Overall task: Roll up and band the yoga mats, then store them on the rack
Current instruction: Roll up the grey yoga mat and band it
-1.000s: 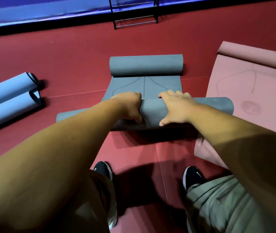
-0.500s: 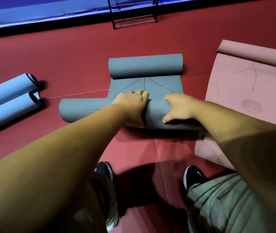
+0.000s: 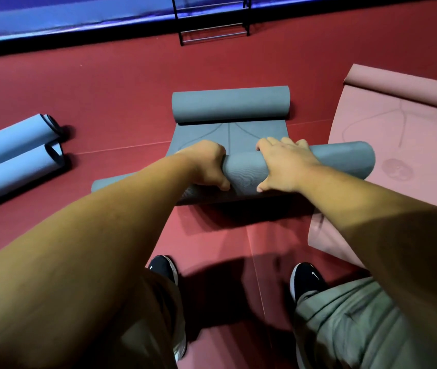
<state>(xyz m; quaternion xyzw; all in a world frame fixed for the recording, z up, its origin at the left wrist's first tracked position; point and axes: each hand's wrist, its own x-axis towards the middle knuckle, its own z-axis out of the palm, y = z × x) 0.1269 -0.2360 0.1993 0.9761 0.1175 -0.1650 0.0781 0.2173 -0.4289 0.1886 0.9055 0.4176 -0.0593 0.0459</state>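
A grey yoga mat (image 3: 244, 171) lies on the red floor ahead of my feet, rolled from both ends. Its near roll sits under both hands and slants across the floor. My left hand (image 3: 206, 166) curls over the roll's left-middle, thumb underneath. My right hand (image 3: 284, 163) lies over it just to the right, fingers spread across the top, thumb below. The far roll (image 3: 230, 103) rests untouched, with a short flat stretch (image 3: 228, 135) between the two rolls. The near roll's right end overlaps the pink mat (image 3: 409, 145).
Two rolled light-blue mats (image 3: 12, 155) lie side by side at the left. The pink mat is spread out at the right, its far end curled. A black metal rack (image 3: 212, 30) stands at the far wall by the blue padding. My shoes (image 3: 164, 270) are below.
The near roll has swung: its right end now reaches out over the pink mat and its left end has drawn in. Both hands shifted slightly on it, the right one opening its fingers over the top.
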